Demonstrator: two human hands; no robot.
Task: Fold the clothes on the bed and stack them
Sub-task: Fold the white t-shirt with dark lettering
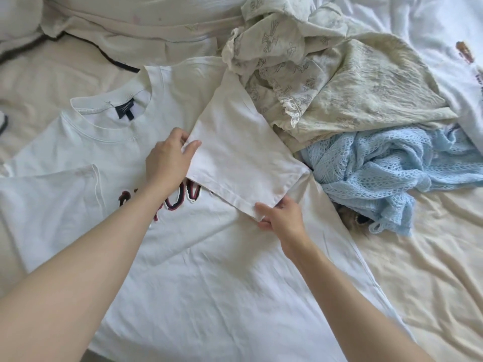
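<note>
- The bed (431,270), covered in a creased cream sheet, fills the view and carries all the clothes
- A white T-shirt (209,270) lies spread face up across the middle and near side of the bed, its collar toward the far left and a dark label inside the neck; red and dark lettering on the chest is partly hidden by the left forearm and by the folded sleeve
- A crumpled pale green printed garment (352,82) with lace trim is heaped on the far right of the shirt, touching its shoulder
- A light blue open-knit garment (379,165) lies bunched just in front of that heap, beside the shirt's right edge
- Another white garment (444,35) with a small brown print lies at the far right
- The shirt's sleeve (243,152) on the right side is folded inward over the chest, lying flat and angled
- The left hand (167,160) pinches the sleeve's upper corner between thumb and curled fingers
- The right hand (282,212) pinches the sleeve's lower hem corner, thumb on top and fingers beneath
</note>
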